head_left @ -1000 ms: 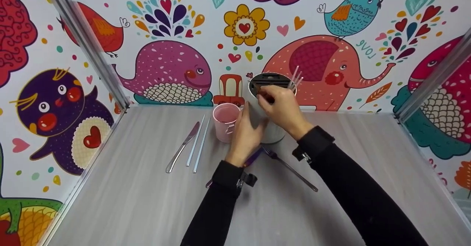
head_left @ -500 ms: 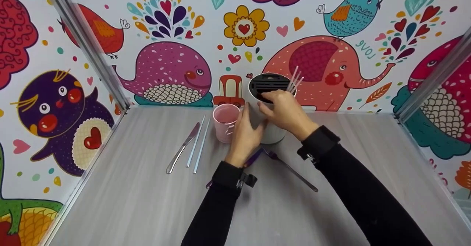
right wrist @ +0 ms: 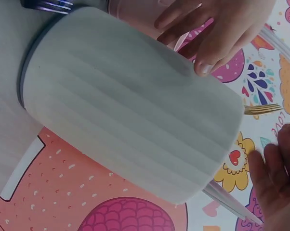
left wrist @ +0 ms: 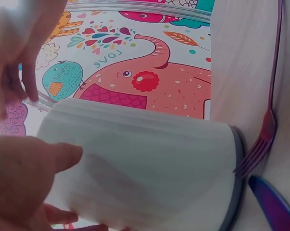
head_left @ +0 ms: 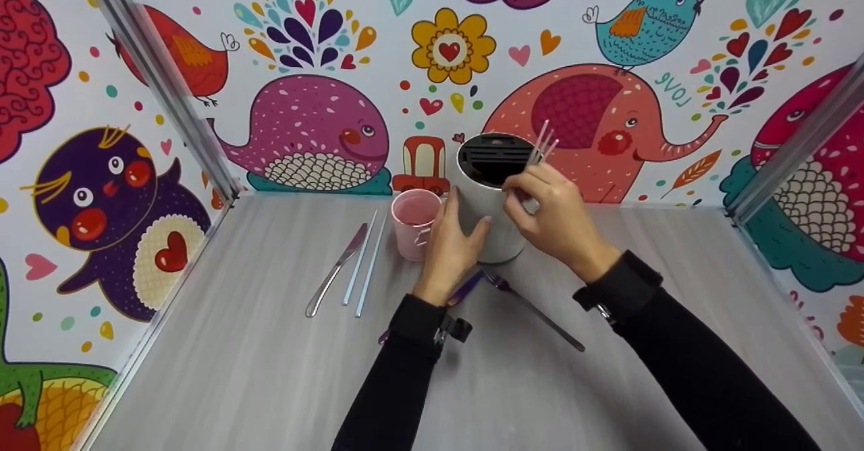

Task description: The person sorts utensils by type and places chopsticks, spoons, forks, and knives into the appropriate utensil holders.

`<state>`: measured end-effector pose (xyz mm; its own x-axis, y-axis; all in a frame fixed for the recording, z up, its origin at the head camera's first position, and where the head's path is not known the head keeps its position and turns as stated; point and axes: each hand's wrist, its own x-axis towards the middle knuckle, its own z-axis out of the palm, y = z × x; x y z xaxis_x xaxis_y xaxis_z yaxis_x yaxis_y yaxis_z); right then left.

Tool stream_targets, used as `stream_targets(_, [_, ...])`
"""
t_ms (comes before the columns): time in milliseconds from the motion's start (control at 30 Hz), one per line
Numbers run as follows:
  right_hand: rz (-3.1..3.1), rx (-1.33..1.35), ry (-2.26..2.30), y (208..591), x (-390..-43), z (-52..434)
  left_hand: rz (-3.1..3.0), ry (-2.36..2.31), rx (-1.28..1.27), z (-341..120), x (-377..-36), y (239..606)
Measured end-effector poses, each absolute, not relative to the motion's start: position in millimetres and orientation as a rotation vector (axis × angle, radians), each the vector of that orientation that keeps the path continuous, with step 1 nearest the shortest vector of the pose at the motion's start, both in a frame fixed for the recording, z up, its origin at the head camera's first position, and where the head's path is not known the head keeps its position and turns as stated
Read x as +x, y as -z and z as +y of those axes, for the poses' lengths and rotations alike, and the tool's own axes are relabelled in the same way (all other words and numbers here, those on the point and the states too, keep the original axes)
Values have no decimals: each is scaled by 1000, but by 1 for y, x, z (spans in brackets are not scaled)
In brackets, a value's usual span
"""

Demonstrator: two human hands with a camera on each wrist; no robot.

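A white cylindrical utensil holder (head_left: pixel 486 208) with a black slotted insert (head_left: pixel 498 150) stands near the back wall. My left hand (head_left: pixel 451 252) grips its side, the thumb (left wrist: pixel 68 156) lying along the front and the fingers round the left. My right hand (head_left: pixel 560 218) is at the right of its rim, beside several clear straws (head_left: pixel 543 142), its fingers bent with nothing seen between them. A gold fork (right wrist: pixel 263 109) sticks up past the rim in the right wrist view. In front of the base lie a purplish fork (head_left: pixel 540 312) and an iridescent knife (left wrist: pixel 276 204), partly covered by my left forearm.
A pink mug (head_left: pixel 410 235) stands just left of the holder, close to my left hand. Further left on the table (head_left: pixel 236 356) lie a silver knife (head_left: pixel 334 272) and two pale blue straws (head_left: pixel 369 265). A patterned wall (head_left: pixel 445 107) rises behind, with metal corner posts (head_left: pixel 162 80).
My right hand has drawn back from inside the holder's top to the right side of its rim, uncovering the black insert. The left hand stays on the holder.
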<state>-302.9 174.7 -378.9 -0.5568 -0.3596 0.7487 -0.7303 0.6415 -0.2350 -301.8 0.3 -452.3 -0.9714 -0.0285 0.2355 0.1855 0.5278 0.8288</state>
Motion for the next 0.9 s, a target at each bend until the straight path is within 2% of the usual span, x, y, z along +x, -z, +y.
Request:
stream_targets(200, [-2500,950,-764,387,-293,190,-2574,1464,-89,-1,-301,452])
stream_targets(467, [-2971,1042,-640,421,-291,209,-2585,1427,-76,-1,-303,453])
stream_targets(667, [-3275,917,-450,451,-287,210,-2578,1433,-85,-1,-303,453])
stream_targets(900, [-3399,751,-429,475,-289,204,-2574,1442,-79,-1,-303,453])
